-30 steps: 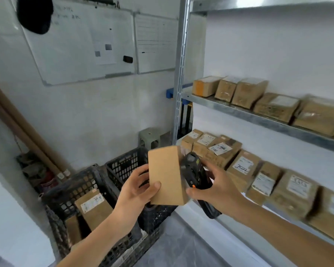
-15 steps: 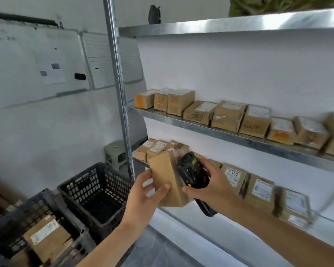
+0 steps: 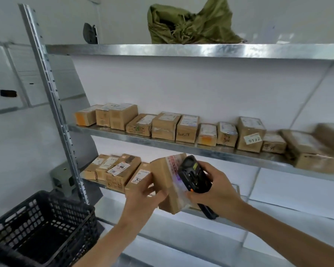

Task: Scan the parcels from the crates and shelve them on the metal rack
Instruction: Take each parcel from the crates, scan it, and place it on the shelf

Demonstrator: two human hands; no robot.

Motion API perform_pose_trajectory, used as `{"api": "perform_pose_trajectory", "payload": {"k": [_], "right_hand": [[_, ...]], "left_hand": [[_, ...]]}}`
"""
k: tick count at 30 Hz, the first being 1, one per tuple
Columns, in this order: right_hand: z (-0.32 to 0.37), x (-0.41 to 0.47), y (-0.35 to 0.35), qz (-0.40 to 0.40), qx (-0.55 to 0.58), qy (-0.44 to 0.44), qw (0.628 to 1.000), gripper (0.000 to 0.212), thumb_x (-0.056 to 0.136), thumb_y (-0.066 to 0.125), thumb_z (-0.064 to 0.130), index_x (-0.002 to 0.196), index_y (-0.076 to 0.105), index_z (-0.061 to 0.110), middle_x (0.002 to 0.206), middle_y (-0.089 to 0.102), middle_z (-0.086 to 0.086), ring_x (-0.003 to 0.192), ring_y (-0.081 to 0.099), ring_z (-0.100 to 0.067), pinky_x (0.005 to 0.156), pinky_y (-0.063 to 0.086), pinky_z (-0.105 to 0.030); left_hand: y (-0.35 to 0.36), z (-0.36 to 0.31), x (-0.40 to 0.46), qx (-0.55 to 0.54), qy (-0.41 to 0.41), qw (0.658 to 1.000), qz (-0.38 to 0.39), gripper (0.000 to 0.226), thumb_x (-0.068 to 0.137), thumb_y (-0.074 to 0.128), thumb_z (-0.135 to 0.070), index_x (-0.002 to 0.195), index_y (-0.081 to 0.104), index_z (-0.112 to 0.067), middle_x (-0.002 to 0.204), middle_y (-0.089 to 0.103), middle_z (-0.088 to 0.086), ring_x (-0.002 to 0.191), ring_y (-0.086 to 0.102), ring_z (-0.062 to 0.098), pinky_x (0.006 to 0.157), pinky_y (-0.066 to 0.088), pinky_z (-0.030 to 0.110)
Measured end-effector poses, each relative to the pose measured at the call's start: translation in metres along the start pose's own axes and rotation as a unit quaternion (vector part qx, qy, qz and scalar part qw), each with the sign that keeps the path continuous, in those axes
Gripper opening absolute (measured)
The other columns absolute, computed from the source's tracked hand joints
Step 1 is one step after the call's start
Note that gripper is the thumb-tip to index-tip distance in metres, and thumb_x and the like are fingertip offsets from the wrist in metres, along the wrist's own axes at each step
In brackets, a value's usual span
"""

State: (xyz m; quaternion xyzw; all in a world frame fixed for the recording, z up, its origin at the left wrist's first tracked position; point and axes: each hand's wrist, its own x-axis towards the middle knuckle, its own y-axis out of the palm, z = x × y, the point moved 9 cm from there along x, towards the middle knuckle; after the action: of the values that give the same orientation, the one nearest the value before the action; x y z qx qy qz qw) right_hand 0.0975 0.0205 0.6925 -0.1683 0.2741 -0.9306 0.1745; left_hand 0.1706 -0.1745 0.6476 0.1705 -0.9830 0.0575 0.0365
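Swinging up and to the right since a second ago, the view has left the second crate of parcels behind and now takes in the metal rack (image 3: 54, 105) almost whole, which I judge means the scan is nearly done and shelving comes next. Four shelf levels show: the top one at 12 o'clock carries one crumpled green sack (image 3: 191, 26); the middle shelf (image 3: 181, 146) at 2 o'clock holds about thirteen parcels in a row (the ones at the far right are blurred, so the count is loose there); the lower shelf (image 3: 93, 181) at 9 o'clock holds five that I can make out, with any others hidden behind the hands; the bottom level looks bare where it shows. One black crate (image 3: 44, 228) sits at 7 o'clock, with nothing visible inside it. One parcel (image 3: 167, 186), a small brown box with printed tape, is held at 6 o'clock in front of the lower shelf, tilted, apart from the shelved row. The left hand (image 3: 143, 195) grasps its near side with curled fingers. The right hand (image 3: 216, 191) is wrapped round one black scanner (image 3: 193, 175), its head touching the parcel's taped face, where a faint violet glow shows.
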Motion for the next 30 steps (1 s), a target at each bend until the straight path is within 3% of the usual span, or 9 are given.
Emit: {"api": "perform_pose_trajectory", "payload": {"k": [3,5,12,17,20,26,30], "right_hand": [[-0.003,-0.012,-0.026,-0.015,0.016,0.006,1.000,0.073,0.067,0.094,0.020,0.126,0.057,0.043,0.111,0.069,0.024,0.106,0.064,0.000,0.089,0.056,-0.022],[-0.003,-0.021,-0.040,-0.023,0.028,0.020,0.999,0.069,0.069,0.092,0.013,0.123,0.059,0.040,0.108,0.070,0.022,0.104,0.065,0.000,0.085,0.056,-0.019],[0.003,-0.055,-0.052,-0.015,0.015,0.053,0.998,0.069,0.069,0.092,0.011,0.126,0.060,0.035,0.105,0.071,0.023,0.103,0.065,0.003,0.090,0.058,-0.022],[0.004,-0.079,-0.064,-0.040,0.036,0.075,0.996,0.062,0.073,0.088,0.005,0.123,0.062,0.032,0.098,0.069,0.026,0.095,0.066,0.003,0.073,0.054,-0.013],[0.005,-0.090,-0.066,-0.046,0.053,0.088,0.994,0.061,0.075,0.088,0.007,0.124,0.063,0.032,0.097,0.070,0.023,0.094,0.067,0.001,0.072,0.054,-0.013],[0.014,-0.106,-0.071,-0.051,0.065,0.096,0.992,0.057,0.075,0.091,0.016,0.122,0.065,0.035,0.106,0.073,0.015,0.103,0.068,-0.004,0.090,0.056,-0.022],[0.018,-0.119,-0.084,-0.073,0.063,0.088,0.991,0.054,0.072,0.092,0.014,0.117,0.068,0.033,0.101,0.074,0.014,0.098,0.069,-0.003,0.079,0.054,-0.014]], "left_hand": [[0.020,-0.004,0.001,-0.037,-0.018,0.999,0.030,0.041,0.090,0.073,-0.018,0.126,0.066,-0.037,0.119,0.073,-0.016,0.111,0.069,0.009,0.099,0.057,0.045],[0.031,-0.010,0.000,-0.053,-0.016,0.997,0.044,0.035,0.094,0.069,-0.016,0.121,0.068,-0.039,0.117,0.074,-0.016,0.109,0.071,0.012,0.095,0.059,0.045],[0.059,-0.023,-0.012,-0.073,-0.017,0.992,0.101,0.028,0.094,0.068,-0.028,0.117,0.066,-0.043,0.108,0.076,-0.018,0.099,0.072,0.005,0.069,0.058,0.023],[0.068,-0.028,-0.024,-0.131,-0.030,0.979,0.154,0.040,0.081,0.071,-0.035,0.120,0.070,-0.031,0.114,0.076,-0.009,0.103,0.072,0.011,0.088,0.060,0.040],[0.071,-0.033,-0.031,-0.155,-0.028,0.972,0.172,0.037,0.085,0.070,-0.028,0.122,0.069,-0.026,0.115,0.076,-0.005,0.105,0.072,0.014,0.093,0.059,0.047],[0.077,-0.037,-0.042,-0.220,-0.041,0.953,0.206,0.041,0.081,0.069,-0.027,0.122,0.067,-0.022,0.114,0.076,-0.001,0.105,0.072,0.013,0.083,0.059,0.035],[0.085,-0.045,-0.049,-0.169,0.002,0.962,0.214,0.040,0.085,0.066,-0.036,0.124,0.067,-0.026,0.116,0.075,-0.005,0.109,0.070,0.012,0.084,0.061,0.037]]}}
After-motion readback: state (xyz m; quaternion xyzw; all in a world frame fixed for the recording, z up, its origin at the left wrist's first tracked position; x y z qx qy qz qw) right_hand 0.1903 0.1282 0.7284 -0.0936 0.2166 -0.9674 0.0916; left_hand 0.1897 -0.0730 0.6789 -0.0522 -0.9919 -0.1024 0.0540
